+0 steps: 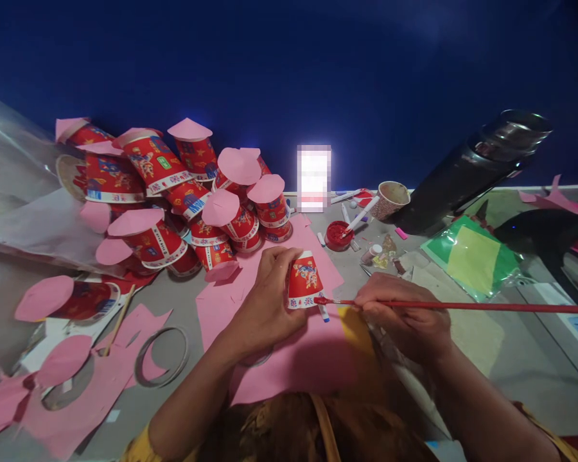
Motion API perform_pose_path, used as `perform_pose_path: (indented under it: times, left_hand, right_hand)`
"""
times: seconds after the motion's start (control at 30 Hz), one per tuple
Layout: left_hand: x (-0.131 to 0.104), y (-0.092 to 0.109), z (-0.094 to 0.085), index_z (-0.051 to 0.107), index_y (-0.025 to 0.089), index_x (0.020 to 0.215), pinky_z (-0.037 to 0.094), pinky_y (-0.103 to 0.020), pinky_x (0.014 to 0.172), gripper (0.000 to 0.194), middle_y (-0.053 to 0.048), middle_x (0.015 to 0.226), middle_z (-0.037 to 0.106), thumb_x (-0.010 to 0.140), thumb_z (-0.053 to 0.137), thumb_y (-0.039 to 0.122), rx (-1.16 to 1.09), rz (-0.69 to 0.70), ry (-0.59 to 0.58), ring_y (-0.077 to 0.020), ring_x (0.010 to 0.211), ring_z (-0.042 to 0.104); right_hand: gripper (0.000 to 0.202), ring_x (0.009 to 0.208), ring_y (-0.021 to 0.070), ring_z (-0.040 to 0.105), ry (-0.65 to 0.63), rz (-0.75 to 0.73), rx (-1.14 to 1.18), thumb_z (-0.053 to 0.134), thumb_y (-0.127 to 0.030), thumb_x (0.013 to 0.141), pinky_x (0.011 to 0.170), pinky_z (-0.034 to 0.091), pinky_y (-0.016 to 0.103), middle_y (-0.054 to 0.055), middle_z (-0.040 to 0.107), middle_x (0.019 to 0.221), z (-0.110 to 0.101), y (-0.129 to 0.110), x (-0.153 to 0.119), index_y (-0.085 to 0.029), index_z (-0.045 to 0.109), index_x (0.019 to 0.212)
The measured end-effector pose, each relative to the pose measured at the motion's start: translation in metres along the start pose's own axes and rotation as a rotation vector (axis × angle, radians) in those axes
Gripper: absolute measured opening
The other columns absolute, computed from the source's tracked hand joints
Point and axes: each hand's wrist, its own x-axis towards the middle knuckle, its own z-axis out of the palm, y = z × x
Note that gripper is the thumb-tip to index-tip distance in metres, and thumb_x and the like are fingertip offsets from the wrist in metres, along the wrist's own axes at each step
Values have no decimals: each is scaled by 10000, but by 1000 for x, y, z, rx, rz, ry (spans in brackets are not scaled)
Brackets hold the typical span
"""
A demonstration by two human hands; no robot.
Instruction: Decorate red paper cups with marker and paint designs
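My left hand (267, 295) is closed round a red paper cup (306, 277) with a printed figure. The cup is upside down, its white flowered rim band lowest and its narrow end up. In my right hand (404, 317) is a long red-handled paintbrush (486, 307), pinched near its bristles. The red-coated tip meets the rim band at the cup's lower right. Below both hands lies a pink paper sheet (293, 366). A marker with a blue end (324, 314) shows just under the cup. Beyond the hands stands a small pot of red paint (340, 236), a white stick resting in it.
Many similar red cups with pink paper tops (161, 163) are piled at the back left. A tape ring (162, 357) and pink scraps (84, 401) lie at left. At right are a leaning black flask (467, 173), a patterned cup (392, 200) and a green packet (474, 256).
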Motion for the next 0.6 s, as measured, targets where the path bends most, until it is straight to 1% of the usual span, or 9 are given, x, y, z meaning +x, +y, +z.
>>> perform_pose_path:
  times: [0.2,0.37,0.4,0.47,0.53,0.6]
  left_hand:
    - [0,-2,2,441,248,1452,418,-587,1275,793,-138,1445,465,714,706,130,4,18,4,-367,1476,456]
    - [0,-1,2,445,246,1443,433,-591,1262,762,-138,1431,469,736,716,167,-4,6,5,-367,1455,474]
    - [0,-1,1,447,245,1445,433,-591,1261,760,-138,1432,471,736,709,165,-8,9,5,-365,1456,474]
    - [0,-3,1,448,248,1449,429,-594,1265,754,-137,1441,474,743,701,171,-28,18,8,-363,1461,474]
    - [-1,-6,1,441,252,1454,416,-603,1275,735,-142,1468,470,773,715,214,-63,31,19,-366,1471,473]
    - [-2,-10,2,423,262,1473,397,-615,1289,748,-148,1515,451,791,729,245,-103,29,30,-372,1496,459]
  right_hand:
    - [161,698,159,717,74,-14,25,669,-131,1000,686,543,287,7,779,782,1,1,-1,-219,764,905]
    - [186,662,170,708,-5,-17,-21,661,-169,1007,636,517,293,14,775,751,0,-1,2,-217,762,859]
    - [187,657,174,706,-4,-10,-19,661,-168,1006,634,518,297,16,773,745,0,-1,2,-219,761,855]
    - [179,667,182,708,52,-1,13,662,-146,1000,658,534,310,17,773,752,-1,-1,0,-227,761,875]
    - [178,700,192,717,124,2,53,660,-119,995,703,554,327,18,778,778,-2,1,-3,-241,766,919]
    - [187,728,199,722,162,-1,71,665,-103,986,734,563,341,19,783,801,-3,2,-5,-252,774,954]
